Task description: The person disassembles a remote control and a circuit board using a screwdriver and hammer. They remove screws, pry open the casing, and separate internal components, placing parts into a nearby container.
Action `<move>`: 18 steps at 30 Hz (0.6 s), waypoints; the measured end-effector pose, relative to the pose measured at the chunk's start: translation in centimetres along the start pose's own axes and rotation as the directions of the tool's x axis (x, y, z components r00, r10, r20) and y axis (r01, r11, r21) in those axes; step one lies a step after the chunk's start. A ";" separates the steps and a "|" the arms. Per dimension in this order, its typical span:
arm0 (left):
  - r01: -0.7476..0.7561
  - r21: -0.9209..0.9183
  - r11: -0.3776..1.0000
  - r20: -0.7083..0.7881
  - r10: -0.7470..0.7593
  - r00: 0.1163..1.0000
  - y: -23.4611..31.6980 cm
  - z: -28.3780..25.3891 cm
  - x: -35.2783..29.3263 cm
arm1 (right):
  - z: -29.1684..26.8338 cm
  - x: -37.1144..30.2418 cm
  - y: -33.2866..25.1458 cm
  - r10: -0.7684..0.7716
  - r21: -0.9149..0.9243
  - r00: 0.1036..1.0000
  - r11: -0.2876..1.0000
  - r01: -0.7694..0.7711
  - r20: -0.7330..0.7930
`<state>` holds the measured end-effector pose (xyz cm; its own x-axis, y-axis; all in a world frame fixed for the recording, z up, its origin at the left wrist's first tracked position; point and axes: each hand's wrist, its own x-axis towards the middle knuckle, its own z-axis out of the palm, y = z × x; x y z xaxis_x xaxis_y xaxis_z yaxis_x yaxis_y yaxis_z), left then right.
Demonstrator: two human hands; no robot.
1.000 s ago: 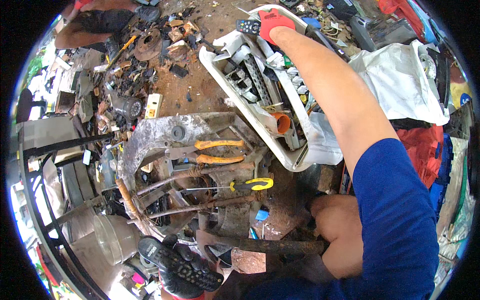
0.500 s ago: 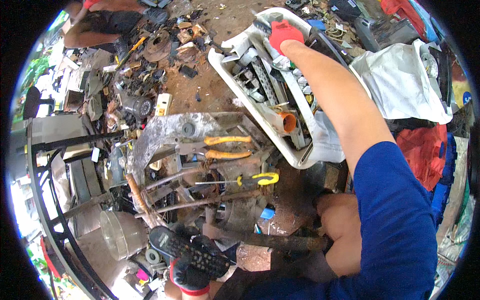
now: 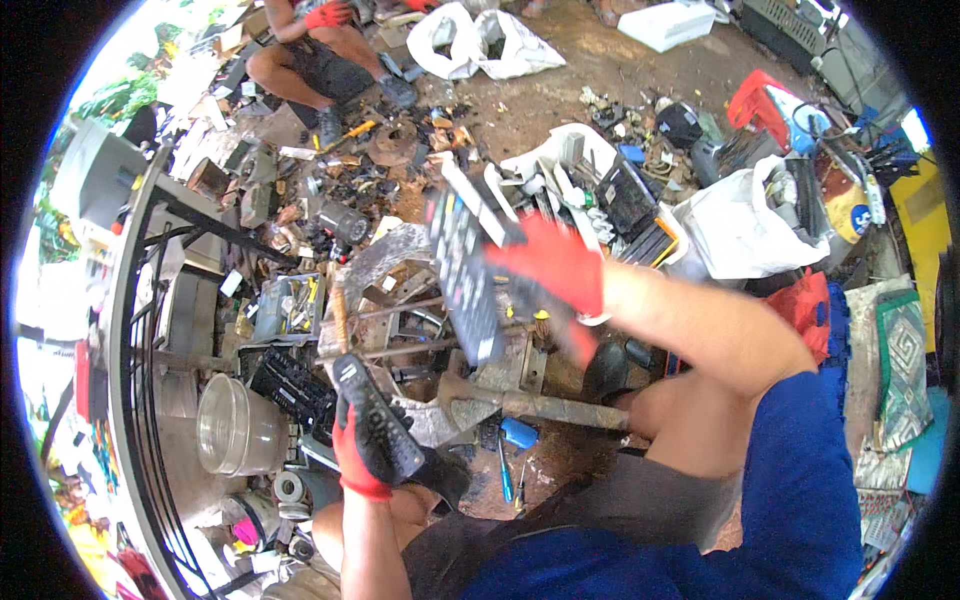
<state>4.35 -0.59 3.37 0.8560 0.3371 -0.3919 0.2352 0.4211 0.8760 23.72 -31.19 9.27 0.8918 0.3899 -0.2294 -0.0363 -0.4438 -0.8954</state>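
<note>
My left hand (image 3: 362, 455), in a red and black glove, is wrapped round a black remote control (image 3: 375, 412) low in the view. My right hand (image 3: 555, 265), in a red glove and blurred by motion, grips a long dark remote control (image 3: 462, 275) with many buttons. A pale bar-shaped piece (image 3: 472, 203) shows beside it; whether my right hand holds that too, I cannot tell. Below both remotes stands a worn metal frame (image 3: 410, 238) with rods. Across its near side lies a hammer-like tool (image 3: 545, 405). On the ground nearby is a blue screwdriver (image 3: 506, 478).
A white bin (image 3: 600, 145) of scrap stands beyond my right hand, with a white sack (image 3: 735, 225) to its right. Clear tubs (image 3: 238, 425) and a black metal rack (image 3: 140, 290) are on the left. Another person's red-gloved hand (image 3: 328, 15) appears at the far left.
My right hand has come back from the white bin toward me, now with a remote control. My left hand's remote has tilted more upright. The view has shifted to show more of the far ground.
</note>
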 end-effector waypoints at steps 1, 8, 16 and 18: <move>0.062 -0.036 0.997 0.051 -0.060 0.997 -0.1 -1.0 -0.4 | 3.1 -3.1 -2.0 0.018 -0.052 1.000 0.998 -0.018 0.004; 0.554 -0.197 0.809 0.600 -0.347 0.721 -3.7 -2.5 -3.7 | 19.0 -9.7 1.0 -0.022 0.423 0.989 0.905 -0.042 0.145; 0.235 0.019 0.972 0.381 -0.224 0.897 -4.2 -3.7 -6.9 | 21.8 -13.0 4.0 0.035 0.207 0.999 0.978 -0.038 0.018; 0.151 0.072 0.986 0.327 -0.167 0.930 -4.9 -6.0 -5.4 | 19.4 -14.2 1.7 0.082 0.288 0.988 0.950 -0.118 0.133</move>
<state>-4.21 0.62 -0.46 0.9075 -0.0318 -0.4188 0.3947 0.4056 0.8244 2.22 -21.87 3.57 0.8179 0.4561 -0.3508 -0.2691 -0.2356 -0.9338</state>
